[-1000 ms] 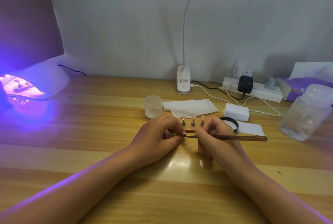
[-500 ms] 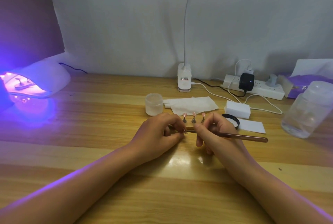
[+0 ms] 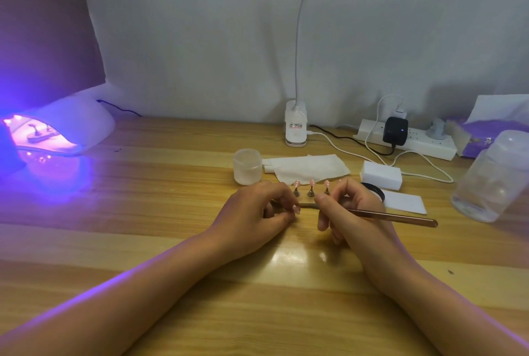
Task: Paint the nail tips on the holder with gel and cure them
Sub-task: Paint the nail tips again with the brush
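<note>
3 tips (image 3: 311,183) stand just beyond the left hand (image 3: 252,212) and right hand (image 3: 353,212), holder (image 3: 311,192) mostly hidden. The right grips the brush (image 3: 395,216); the left curls at its bristles, grasp impossible to tell. Lamp (image 3: 65,129) cut off left.

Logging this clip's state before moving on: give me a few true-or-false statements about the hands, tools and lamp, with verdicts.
1. The right hand holds a brush. True.
2. The lamp at the left is dark. False: it glows purple inside.
3. Pink nail tips stand just beyond the brush. True.
4. The frosted jar lies on its side. False: it stands upright beside the tissue.
5. Nothing is plugged into the power strip. False: a black adapter sits in it.
</note>
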{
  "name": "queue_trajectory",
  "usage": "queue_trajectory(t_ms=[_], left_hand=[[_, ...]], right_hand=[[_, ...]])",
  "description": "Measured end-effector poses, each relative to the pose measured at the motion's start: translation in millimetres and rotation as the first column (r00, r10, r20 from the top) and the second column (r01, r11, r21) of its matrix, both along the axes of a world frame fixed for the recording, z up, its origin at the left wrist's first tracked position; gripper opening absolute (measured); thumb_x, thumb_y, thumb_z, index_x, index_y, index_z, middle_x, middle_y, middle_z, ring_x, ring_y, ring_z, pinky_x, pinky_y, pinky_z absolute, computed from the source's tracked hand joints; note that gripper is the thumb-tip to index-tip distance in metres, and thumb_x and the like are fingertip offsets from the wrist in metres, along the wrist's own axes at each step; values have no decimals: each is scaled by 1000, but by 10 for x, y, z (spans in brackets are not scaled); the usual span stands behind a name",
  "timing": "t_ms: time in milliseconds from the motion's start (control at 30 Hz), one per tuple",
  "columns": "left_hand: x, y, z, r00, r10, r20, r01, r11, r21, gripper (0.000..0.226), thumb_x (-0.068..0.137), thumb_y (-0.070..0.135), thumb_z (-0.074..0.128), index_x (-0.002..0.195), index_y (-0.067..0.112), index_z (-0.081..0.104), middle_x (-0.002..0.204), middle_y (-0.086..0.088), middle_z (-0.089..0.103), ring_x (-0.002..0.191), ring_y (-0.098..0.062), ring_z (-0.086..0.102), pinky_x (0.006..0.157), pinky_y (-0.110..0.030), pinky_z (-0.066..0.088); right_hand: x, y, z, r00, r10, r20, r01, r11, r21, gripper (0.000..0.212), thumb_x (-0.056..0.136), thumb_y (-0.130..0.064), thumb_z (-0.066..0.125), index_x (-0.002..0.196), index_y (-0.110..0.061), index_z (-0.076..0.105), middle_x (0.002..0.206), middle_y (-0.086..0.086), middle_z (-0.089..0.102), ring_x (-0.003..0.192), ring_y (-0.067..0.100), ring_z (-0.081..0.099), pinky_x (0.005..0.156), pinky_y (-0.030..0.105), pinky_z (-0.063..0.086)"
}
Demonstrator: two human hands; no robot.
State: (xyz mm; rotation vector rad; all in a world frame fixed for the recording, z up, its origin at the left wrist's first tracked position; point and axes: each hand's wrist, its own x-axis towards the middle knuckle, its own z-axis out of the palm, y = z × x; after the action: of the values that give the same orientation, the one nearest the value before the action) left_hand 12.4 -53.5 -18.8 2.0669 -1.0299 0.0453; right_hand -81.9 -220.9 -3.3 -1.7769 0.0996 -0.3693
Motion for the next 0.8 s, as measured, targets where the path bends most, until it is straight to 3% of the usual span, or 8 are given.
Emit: queue_trajectory(t_ms=[100, 300, 367, 500, 567, 667, 800], left_hand=[[2, 2, 1, 1000, -2, -3, 2, 1000, 6, 9, 86, 18, 73, 91, 26, 70, 90, 13, 66, 60, -6, 51, 60, -18, 38], [-9, 1, 10, 1000, -2, 3, 2, 1000, 9, 10, 87, 18, 72, 89, 27, 70, 90, 15, 64, 61, -6, 49, 60, -18, 36], [-6, 1, 14, 1000, 3, 2, -3, 1000, 7, 10, 87, 17, 72, 89, 27, 69, 91, 15, 63, 61, -6, 49, 60, -17, 36], [7, -2, 15, 1000, 12, -10, -13, 1000, -11, 13, 89, 15, 69, 89, 28, 67, 93, 14, 64, 61, -5, 49, 60, -16, 35], [11, -10, 8, 1000, 12, -15, -12, 1000, -20, 10, 90, 16, 68, 90, 26, 68, 87, 17, 63, 59, -4, 49, 59, -17, 35], [18, -15, -15, 1000, 14, -28, -15, 999, -32, 8, 90, 16, 69, 91, 24, 68, 78, 22, 60, 58, -4, 48, 58, -16, 33], [12, -13, -13, 1000, 2, -16, -3, 1000, -13, 10, 88, 15, 71, 89, 25, 68, 76, 26, 59, 58, -4, 47, 58, -15, 32]], right_hand=[[3, 20, -12, 1000, 14, -24, -16, 998, -56, 16, 94, -21, 61, 85, -10, 54, 63, 3, 68, 51, 2, 56, 50, 15, 43], [-4, 18, -21, 1000, 3, -10, -4, 997, -75, 12, 89, -4, 59, 80, -4, 51, 55, 2, 52, 47, 5, 49, 45, 17, 39], [-8, 12, -17, 1000, 1, 9, 0, 1000, -16, 15, 92, -10, 60, 79, -7, 51, 53, 0, 52, 47, 7, 48, 45, 19, 38], [-19, 18, 19, 1000, -4, 14, 2, 994, 106, 36, 85, -44, 57, 83, -8, 57, 50, -1, 51, 44, 10, 44, 44, 22, 37], [-17, 24, 28, 1000, 10, 20, -12, 993, 114, 39, 84, -47, 55, 89, -9, 59, 52, 0, 56, 44, 10, 46, 43, 21, 39], [-12, 5, 15, 999, 26, 24, -28, 996, 84, 34, 89, -40, 58, 97, -7, 56, 58, 1, 63, 47, 11, 51, 44, 21, 42], [-10, -4, -7, 999, 21, 32, -22, 999, 34, 15, 92, -22, 64, 92, -11, 54, 63, 1, 66, 54, 11, 57, 48, 22, 46]])
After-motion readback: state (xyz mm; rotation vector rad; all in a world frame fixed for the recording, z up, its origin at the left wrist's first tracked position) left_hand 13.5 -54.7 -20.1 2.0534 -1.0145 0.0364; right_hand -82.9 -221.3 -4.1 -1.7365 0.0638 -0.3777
